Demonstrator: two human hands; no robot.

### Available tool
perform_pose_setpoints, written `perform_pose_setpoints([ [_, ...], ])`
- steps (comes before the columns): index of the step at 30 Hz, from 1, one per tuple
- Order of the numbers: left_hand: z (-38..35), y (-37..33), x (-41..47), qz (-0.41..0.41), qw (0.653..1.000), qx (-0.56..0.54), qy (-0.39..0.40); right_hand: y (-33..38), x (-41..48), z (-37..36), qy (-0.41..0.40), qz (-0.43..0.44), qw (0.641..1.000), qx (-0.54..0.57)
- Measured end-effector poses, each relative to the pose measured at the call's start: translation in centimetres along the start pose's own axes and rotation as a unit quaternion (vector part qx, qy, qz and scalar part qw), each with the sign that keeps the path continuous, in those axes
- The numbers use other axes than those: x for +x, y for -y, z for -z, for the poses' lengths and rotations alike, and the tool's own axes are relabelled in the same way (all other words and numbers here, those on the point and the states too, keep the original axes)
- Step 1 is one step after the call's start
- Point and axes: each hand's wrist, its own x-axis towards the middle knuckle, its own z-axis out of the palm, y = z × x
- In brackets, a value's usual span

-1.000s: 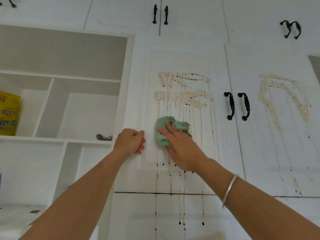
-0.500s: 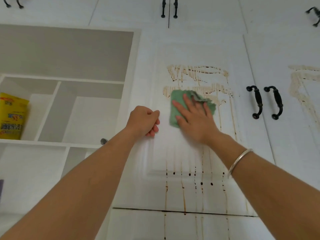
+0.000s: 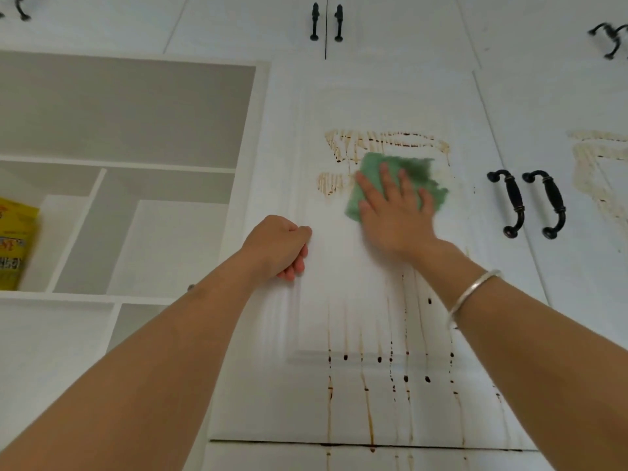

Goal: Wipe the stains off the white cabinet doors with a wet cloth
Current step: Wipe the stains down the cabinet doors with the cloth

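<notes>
A white cabinet door [image 3: 367,107] fills the middle of the view. Brown stains [image 3: 380,142] smear its upper panel, and thin brown drip lines [image 3: 367,396] run down its lower part. My right hand [image 3: 396,212] lies flat on a green cloth [image 3: 372,168] and presses it against the door just below the upper smear. My left hand [image 3: 278,244] is curled into a loose fist, resting on the door's left side with nothing in it. The neighbouring door [image 3: 577,249] on the right carries another brown stain [image 3: 591,164].
Two black handles [image 3: 526,202] sit where the two doors meet. More black handles [image 3: 326,22] hang on the upper doors. Open white shelves [image 3: 112,229] stand to the left, with a yellow packet [image 3: 13,246] at the far left edge.
My right hand has slid the green cloth up the door, from the middle drips to the upper smear. The streaks it passed over have faded. My left fist stays on the door.
</notes>
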Motion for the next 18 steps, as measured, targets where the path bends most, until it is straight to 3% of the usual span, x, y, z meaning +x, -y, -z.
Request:
perform_pose_setpoints([
  [4,-0.1,-0.2,-0.3,-0.002,1.000,0.002,-0.004,4.3,0.0,-0.7,-0.011,0.105,0.994,-0.027],
  [8,-0.1,-0.1,-0.7,-0.002,1.000,0.000,-0.016,3.0,1.2,0.3,0.027,0.148,0.988,-0.034],
  [15,-0.2,-0.1,-0.6,0.015,1.000,0.001,-0.010,-5.2,3.1,2.1,0.024,-0.051,0.998,0.022],
  [18,-0.1,-0.3,-0.3,0.000,1.000,0.019,-0.017,-7.0,3.4,2.5,0.032,-0.093,0.994,0.040],
])
